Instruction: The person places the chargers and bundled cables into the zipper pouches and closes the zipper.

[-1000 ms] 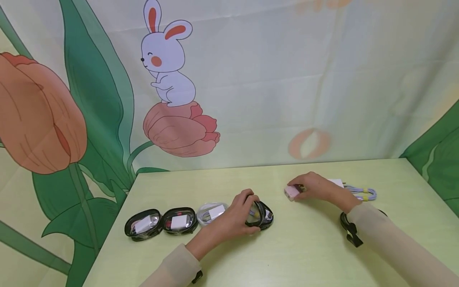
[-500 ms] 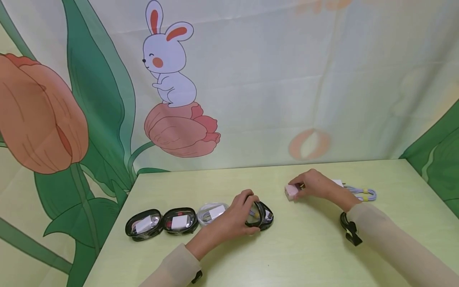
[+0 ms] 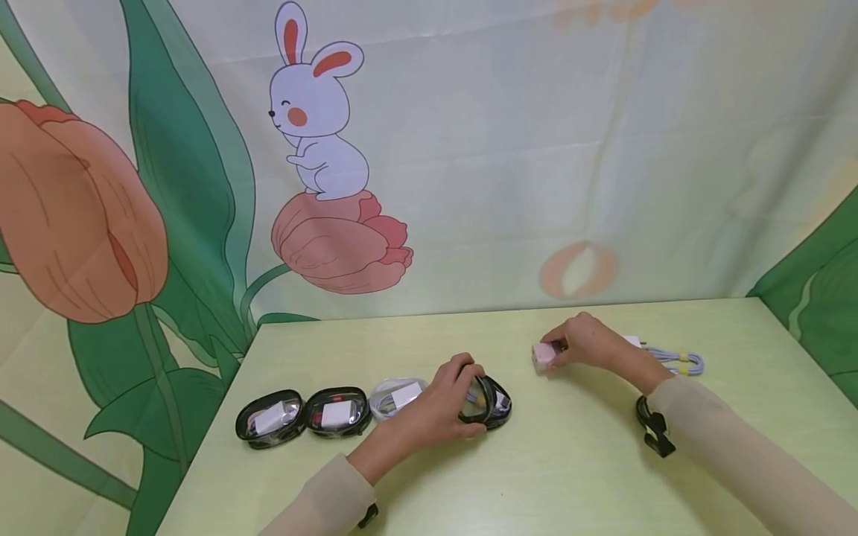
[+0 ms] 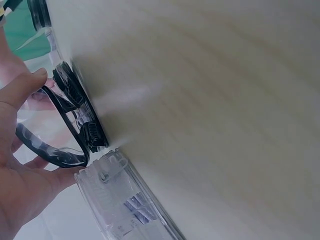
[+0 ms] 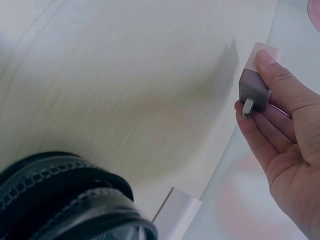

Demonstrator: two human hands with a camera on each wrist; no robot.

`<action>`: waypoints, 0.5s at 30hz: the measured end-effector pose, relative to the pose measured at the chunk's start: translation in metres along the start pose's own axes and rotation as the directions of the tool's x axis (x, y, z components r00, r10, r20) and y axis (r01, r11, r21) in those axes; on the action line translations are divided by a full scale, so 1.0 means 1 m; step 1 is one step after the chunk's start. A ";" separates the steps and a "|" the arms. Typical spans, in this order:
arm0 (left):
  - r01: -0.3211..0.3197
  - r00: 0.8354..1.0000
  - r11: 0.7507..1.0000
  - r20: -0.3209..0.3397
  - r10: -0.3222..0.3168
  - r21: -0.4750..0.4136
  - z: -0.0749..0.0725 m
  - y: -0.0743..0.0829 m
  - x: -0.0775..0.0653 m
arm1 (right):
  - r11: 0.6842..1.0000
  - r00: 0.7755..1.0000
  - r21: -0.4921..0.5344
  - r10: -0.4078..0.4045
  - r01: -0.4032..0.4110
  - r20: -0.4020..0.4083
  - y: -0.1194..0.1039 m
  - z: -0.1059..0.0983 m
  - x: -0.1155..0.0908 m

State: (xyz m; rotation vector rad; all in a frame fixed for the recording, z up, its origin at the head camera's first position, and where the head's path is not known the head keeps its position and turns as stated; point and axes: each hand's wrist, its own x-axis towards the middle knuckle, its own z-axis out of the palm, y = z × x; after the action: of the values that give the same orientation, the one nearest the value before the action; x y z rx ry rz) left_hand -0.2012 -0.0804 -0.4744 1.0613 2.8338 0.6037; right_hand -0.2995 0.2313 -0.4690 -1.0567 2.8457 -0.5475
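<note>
In the head view, my left hand (image 3: 436, 409) grips a small black-rimmed zip case (image 3: 494, 406) with clear panels, at the right end of a row of cases. Its lid (image 4: 47, 150) stands raised from the base in the left wrist view, with thumb and fingers spread about it. A cable with a yellow band shows partly inside. My right hand (image 3: 586, 344) pinches a pink charger plug (image 3: 544, 357) near the table's back edge. The right wrist view shows the plug's grey end with a metal prong (image 5: 247, 107) pointing away from the thumb.
Left of my left hand stand a clear case (image 3: 395, 398) and two black cases (image 3: 337, 413), (image 3: 270, 418), each holding a white block. Behind my right wrist lie a white block (image 3: 632, 341) and a coiled lavender cable (image 3: 680, 361). A printed cloth (image 3: 469, 164) hangs behind the table.
My right hand has turned the pink charger plug slightly, with its wrist a little higher. My left hand stays on the case.
</note>
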 end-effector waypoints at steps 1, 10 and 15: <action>0.002 1.000 1.000 0.002 -0.002 0.000 0.000 0.000 0.000 | 1.000 1.000 0.002 -0.001 0.001 -0.002 0.000 0.000 0.000; 0.009 1.000 1.000 0.005 -0.009 -0.002 -0.001 0.000 0.000 | 0.999 0.999 0.017 -0.040 0.041 -0.027 -0.007 0.001 0.003; 0.021 1.000 1.000 0.013 -0.021 -0.011 -0.001 0.001 0.000 | 0.999 0.999 0.030 -0.036 0.036 -0.020 -0.014 -0.001 0.003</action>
State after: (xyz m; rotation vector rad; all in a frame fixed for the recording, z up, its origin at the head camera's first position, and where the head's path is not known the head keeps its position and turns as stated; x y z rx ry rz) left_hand -0.2010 -0.0802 -0.4736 1.0289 2.8235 0.6081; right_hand -0.2932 0.2193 -0.4632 -1.1055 2.8308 -0.6057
